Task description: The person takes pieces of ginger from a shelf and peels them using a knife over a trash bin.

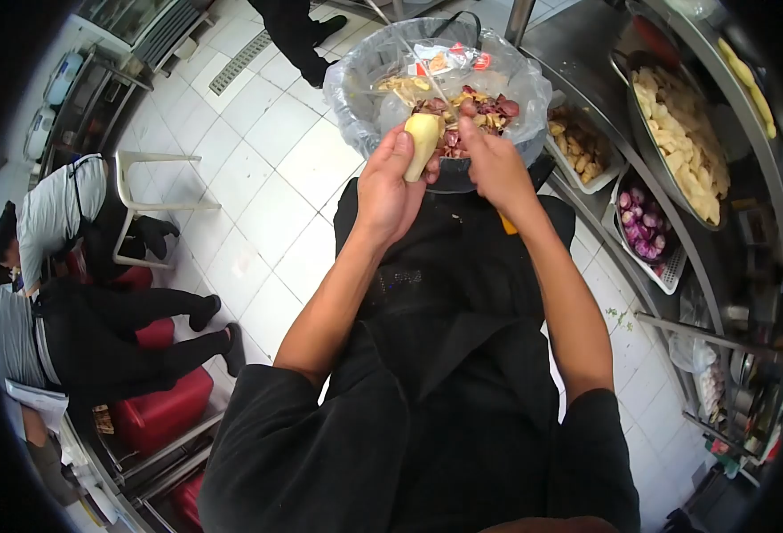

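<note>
My left hand (pixel 385 188) is closed around a pale yellow, peeled piece that looks like ginger (pixel 422 140), held upright over the near rim of a bin. Just to its right, my right hand (pixel 502 173) grips a knife (pixel 441 91). Its thin blade points up and away over the bin, and a yellow end (pixel 508 225), apparently the handle, shows below my fist. The bin (pixel 352 133), lined with clear plastic, holds reddish-purple skins, yellowish peelings and a red-and-white wrapper. My fingers hide part of the ginger and most of the knife's handle.
On the right, a metal shelf carries a large bowl of pale peeled pieces (pixel 676 133). Lower down are a tray of brown pieces (pixel 578 147) and a basket of purple onions (pixel 645 222). A white stool (pixel 125 209), red containers (pixel 165 413) and other people occupy the left.
</note>
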Demonstrator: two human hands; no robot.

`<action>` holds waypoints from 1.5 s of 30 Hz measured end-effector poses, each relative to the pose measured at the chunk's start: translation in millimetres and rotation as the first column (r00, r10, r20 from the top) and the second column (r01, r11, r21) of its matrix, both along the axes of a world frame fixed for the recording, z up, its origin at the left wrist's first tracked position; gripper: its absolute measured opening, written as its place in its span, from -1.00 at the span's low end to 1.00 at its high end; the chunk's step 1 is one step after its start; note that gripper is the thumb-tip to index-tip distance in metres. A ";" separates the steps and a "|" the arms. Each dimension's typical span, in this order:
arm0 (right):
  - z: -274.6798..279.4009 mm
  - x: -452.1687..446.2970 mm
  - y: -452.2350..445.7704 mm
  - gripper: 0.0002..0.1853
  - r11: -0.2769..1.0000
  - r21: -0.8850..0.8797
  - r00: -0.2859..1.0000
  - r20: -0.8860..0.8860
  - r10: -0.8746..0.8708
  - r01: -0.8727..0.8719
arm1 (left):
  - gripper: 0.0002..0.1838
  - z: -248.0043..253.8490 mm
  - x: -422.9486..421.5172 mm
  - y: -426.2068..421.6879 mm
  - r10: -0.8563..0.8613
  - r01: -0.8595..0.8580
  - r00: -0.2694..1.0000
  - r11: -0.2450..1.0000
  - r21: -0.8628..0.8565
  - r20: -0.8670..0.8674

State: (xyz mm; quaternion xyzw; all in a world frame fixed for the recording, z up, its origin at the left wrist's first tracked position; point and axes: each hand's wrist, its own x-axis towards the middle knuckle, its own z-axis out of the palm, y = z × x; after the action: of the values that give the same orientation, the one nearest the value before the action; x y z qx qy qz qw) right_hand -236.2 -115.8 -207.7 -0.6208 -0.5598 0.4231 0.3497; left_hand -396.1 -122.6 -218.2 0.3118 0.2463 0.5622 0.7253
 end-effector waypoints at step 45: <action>27.3 -4.1 -16.2 -0.45 0.966 0.257 0.995 0.095 -0.031 0.006 | -0.59 10.2 -7.6 16.4 -0.012 0.016 0.999 0.997 -0.078 0.048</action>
State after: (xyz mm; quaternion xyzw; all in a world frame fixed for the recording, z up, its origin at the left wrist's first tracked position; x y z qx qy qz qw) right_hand -240.3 -131.9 -180.3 -0.5955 -0.6205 0.3130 0.4031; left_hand -403.6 -106.3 -208.0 0.2715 0.2488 0.5543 0.7465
